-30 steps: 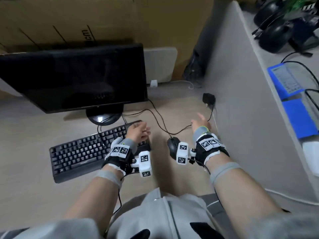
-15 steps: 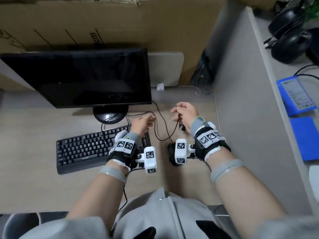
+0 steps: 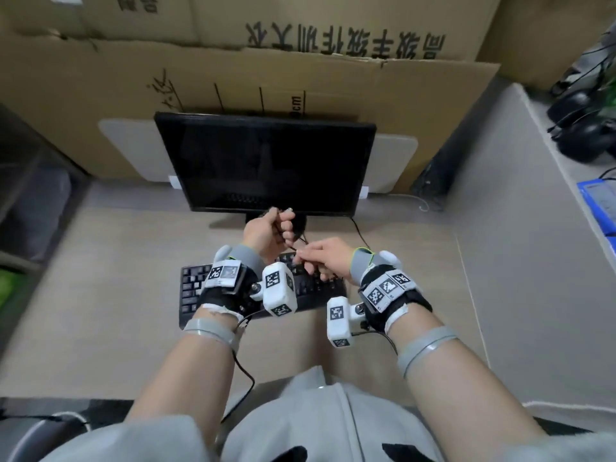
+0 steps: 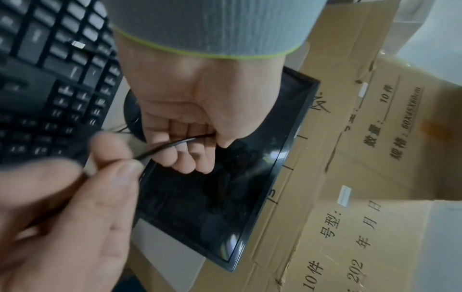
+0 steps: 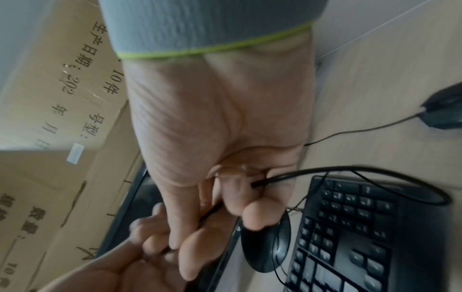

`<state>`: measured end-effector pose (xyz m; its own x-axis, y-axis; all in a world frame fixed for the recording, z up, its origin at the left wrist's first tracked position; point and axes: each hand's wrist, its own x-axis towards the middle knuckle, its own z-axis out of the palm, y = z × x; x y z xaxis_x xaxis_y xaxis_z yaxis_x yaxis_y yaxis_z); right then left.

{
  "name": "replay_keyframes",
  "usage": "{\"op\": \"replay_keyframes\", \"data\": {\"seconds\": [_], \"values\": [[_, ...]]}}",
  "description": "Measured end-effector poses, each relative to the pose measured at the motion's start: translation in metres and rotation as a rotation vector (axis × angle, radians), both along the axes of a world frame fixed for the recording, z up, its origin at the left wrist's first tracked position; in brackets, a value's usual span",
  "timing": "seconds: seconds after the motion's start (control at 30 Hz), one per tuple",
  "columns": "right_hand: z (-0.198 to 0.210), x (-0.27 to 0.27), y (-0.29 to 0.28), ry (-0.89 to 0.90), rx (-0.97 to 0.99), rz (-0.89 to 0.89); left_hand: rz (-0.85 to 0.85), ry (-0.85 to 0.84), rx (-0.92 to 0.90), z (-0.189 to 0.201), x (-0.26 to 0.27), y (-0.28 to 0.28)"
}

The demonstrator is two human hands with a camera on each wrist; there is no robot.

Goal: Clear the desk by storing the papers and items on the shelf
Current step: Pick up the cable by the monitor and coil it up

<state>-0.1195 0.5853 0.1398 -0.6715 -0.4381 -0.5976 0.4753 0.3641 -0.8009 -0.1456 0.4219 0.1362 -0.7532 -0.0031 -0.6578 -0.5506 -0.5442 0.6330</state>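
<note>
Cable (image 4: 172, 145) stretches above the keyboard (image 3: 206, 288) at mid-desk, left hand (image 3: 266, 233) fisted round it, right hand (image 3: 325, 258) pinching it; gathering step, probably; next needs coiling.

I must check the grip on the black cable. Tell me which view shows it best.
Left wrist view: the black cable runs sharp from the left hand's fist to the right hand's pinch. The right wrist view shows it blurred, looping above the keyboard. The head view shows only a sliver between the hands.
</note>
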Motion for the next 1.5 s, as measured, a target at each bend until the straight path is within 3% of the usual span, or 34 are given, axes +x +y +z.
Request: {"op": "replay_keyframes", "data": {"seconds": [0.2, 0.3, 0.43, 0.5, 0.6, 0.7, 0.87, 0.97, 1.07, 1.23, 1.33, 1.5], "values": [[-0.022, 0.021, -0.044, 0.052, 0.473, -0.229, -0.277, 0.085, -0.180, 0.017, 0.017, -0.083], [-0.015, 0.017, -0.055, 0.100, 0.454, -0.415, -0.483, 0.080, -0.263, 0.023, 0.025, -0.087], [0.014, -0.005, -0.077, 0.247, 0.252, -0.437, -0.681, -0.011, -0.277, 0.020, 0.034, -0.079], [0.034, -0.016, -0.083, 0.256, 0.131, -0.352, -0.634, -0.013, -0.203, 0.021, 0.033, -0.072], [0.057, -0.019, -0.084, 0.187, -0.040, -0.188, -0.429, 0.024, -0.132, 0.027, 0.023, -0.058], [0.061, -0.017, -0.070, 0.235, -0.007, 0.035, -0.182, 0.030, -0.149, 0.029, 0.004, -0.042], [0.046, -0.009, -0.042, 0.229, 0.050, 0.273, 0.052, 0.032, -0.185, 0.033, -0.005, -0.018], [0.035, -0.011, -0.020, 0.201, 0.192, 0.163, -0.063, 0.066, -0.151, 0.045, -0.002, -0.015], [0.032, -0.019, -0.004, 0.352, 0.405, -0.106, -0.280, 0.102, -0.205, 0.053, 0.004, -0.016], [0.049, -0.025, -0.014, 0.384, 0.305, -0.455, -0.495, 0.169, -0.258, 0.064, 0.017, -0.022], [0.060, -0.024, -0.032, 0.391, 0.190, -0.472, -0.562, 0.130, -0.366, 0.064, 0.021, -0.017], [0.093, -0.010, -0.065, 0.403, -0.050, -0.323, -0.445, 0.146, -0.285, 0.067, 0.020, -0.037]]}}
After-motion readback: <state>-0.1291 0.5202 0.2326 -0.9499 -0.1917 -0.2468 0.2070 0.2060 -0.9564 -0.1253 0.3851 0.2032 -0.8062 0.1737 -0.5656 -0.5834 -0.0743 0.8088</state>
